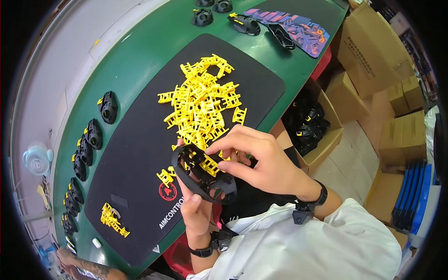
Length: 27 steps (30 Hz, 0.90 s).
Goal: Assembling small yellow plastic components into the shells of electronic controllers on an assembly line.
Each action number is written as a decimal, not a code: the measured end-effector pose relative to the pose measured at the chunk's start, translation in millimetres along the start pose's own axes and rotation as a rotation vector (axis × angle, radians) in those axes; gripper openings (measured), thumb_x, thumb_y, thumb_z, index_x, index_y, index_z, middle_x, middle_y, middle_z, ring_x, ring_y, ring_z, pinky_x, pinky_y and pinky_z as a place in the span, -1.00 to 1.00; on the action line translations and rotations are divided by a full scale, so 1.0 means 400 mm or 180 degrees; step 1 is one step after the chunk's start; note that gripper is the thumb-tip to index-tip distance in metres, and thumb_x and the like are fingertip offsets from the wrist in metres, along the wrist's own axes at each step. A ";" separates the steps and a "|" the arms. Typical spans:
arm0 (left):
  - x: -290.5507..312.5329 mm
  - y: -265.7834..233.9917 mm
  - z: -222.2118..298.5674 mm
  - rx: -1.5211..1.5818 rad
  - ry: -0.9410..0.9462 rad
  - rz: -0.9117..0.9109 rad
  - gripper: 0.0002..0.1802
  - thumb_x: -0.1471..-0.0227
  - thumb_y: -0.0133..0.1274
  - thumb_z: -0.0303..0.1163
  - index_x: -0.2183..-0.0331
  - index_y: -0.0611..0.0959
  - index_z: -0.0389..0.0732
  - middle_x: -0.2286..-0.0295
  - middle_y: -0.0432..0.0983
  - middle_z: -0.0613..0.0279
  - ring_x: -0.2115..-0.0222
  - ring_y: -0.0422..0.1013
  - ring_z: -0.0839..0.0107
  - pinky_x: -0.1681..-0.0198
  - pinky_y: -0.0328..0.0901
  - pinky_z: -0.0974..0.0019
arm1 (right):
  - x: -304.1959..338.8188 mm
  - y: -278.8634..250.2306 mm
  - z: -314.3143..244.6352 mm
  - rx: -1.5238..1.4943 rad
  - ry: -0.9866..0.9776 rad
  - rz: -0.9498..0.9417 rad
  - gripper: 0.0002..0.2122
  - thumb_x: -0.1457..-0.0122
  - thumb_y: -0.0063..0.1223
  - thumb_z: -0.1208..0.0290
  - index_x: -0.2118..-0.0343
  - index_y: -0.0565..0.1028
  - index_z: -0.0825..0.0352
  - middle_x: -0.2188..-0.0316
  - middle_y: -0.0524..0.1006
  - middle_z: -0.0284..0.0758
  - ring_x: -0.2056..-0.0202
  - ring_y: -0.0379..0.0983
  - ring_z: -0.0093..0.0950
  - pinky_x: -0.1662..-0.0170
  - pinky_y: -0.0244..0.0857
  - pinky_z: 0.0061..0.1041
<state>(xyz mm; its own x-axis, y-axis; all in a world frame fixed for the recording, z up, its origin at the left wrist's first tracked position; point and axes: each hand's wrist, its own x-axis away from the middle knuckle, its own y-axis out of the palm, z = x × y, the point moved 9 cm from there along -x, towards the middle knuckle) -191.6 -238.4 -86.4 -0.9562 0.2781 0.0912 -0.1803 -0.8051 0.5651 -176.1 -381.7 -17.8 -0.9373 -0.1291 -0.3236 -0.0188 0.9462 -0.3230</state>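
My left hand is wrapped round a hollow black plastic shell, which is tilted with its open inside facing up. Over the shell, my right hand bends its thumb and index finger toward a yellow ladder-shaped plastic part inside it. The thumb tip touches that part; the other fingers curl behind and are partly hidden. Just beyond my hands, a loose pile of similar yellow parts covers the middle of a black mat. A few yellow pieces lie left of the shell.
Black shells line the green table's left side. More yellow parts lie at the mat's near left. A patterned mat is at the far end. An open carton of black pieces stands right. Another person's forearm shows lower left.
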 end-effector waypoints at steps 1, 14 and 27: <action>0.006 -0.012 -0.006 -0.0002 0.0009 0.0025 0.07 0.05 0.01 0.00 -0.39 -0.05 -0.08 -0.17 0.26 0.06 -0.13 0.29 0.24 -0.18 0.23 0.17 | 0.005 -0.005 0.004 -0.0014 -0.0004 -0.0022 -0.79 -0.10 0.23 0.62 0.18 0.58 0.35 0.38 0.47 -0.42 0.50 0.31 -0.68 0.49 0.15 -0.66; 0.015 -0.002 -0.062 0.0236 -0.0465 0.0046 0.04 -0.02 0.00 0.17 -0.36 0.03 -0.14 -0.03 0.36 0.12 0.01 0.40 0.34 0.05 0.36 0.32 | 0.050 0.056 0.056 -0.0747 0.0431 -0.0773 -0.81 -0.10 0.30 0.50 0.24 0.53 0.27 0.29 0.43 -0.45 0.26 0.29 -0.57 0.21 0.27 -0.54; 0.169 -0.130 -0.091 0.1071 -0.1627 0.0497 -0.22 -0.20 -0.29 0.07 -0.19 0.37 -0.40 -0.20 0.27 -0.17 -0.13 0.36 0.04 -0.22 0.24 0.09 | 0.116 0.201 -0.097 0.0138 -0.1888 -0.1482 -0.67 0.06 0.40 0.25 0.28 0.59 0.33 0.26 0.54 -0.37 0.32 0.44 -0.41 0.28 0.40 -0.42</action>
<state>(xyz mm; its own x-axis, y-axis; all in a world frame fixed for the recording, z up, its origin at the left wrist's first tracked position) -255.1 -196.8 -139.7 -0.7194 0.4528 0.5268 0.1145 -0.6707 0.7329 -234.5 -300.2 -24.4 -0.4912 -0.6624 -0.5656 -0.3420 0.7439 -0.5742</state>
